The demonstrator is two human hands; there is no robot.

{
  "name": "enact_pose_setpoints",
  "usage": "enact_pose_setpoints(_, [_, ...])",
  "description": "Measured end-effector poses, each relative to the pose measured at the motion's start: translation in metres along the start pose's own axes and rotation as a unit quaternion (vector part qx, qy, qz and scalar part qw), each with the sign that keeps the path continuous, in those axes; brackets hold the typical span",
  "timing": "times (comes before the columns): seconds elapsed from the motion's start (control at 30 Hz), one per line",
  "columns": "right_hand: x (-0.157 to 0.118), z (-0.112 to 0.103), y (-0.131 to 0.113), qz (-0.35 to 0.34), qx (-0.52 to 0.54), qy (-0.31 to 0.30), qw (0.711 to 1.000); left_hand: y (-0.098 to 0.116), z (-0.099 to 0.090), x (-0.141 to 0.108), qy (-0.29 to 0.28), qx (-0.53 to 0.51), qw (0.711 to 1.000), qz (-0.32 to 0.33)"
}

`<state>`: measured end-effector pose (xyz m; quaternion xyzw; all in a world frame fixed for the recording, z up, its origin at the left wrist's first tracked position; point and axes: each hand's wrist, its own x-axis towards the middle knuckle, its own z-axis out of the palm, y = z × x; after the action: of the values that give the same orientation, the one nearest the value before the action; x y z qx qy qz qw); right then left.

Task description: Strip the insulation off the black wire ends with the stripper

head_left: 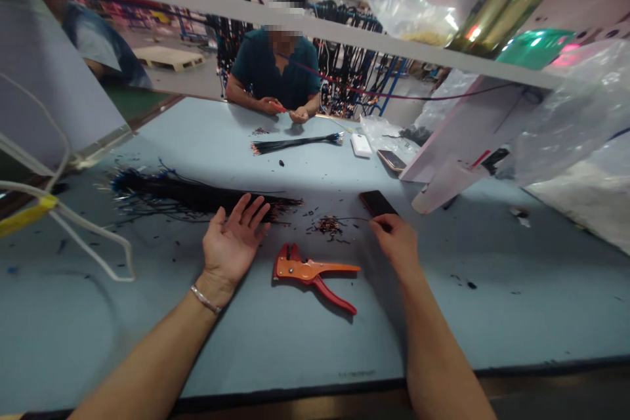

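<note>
My left hand [233,243] is open, palm up with fingers stretched, at the right part of a bundle of black cables [184,193] that have blue ends at the left. My right hand [396,243] is closed in a pinch on a thin dark wire [355,218], which reaches left toward a small heap of cut wire bits [329,224]. Between my forearms lies an orange and red wire stripper [308,269], untouched. Just beyond the right hand rests a black phone [377,202].
Across the table [315,354] a co-worker [276,72] holds a red-handled tool. Before them lie another cable bundle [295,143], a white box [361,145] and a second phone [391,159]. A white bar [344,29] crosses above; a white tube [445,184] stands at right.
</note>
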<state>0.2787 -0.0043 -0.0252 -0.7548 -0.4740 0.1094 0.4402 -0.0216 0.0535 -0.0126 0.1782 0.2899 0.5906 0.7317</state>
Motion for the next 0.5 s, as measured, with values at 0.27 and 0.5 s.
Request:
enact_pose_setpoints(0.27, [-0.023, 0.005, -0.035, 0.027, 0.374, -0.015, 0.927, -0.015, -0.003, -0.004, -0.075, 0.230, 0.969, 0.052])
enact_pose_setpoints(0.5, [-0.044, 0.014, -0.048, -0.084, 0.309, -0.045, 0.946, -0.018, -0.008, -0.010, -0.191, 0.315, 0.930, 0.013])
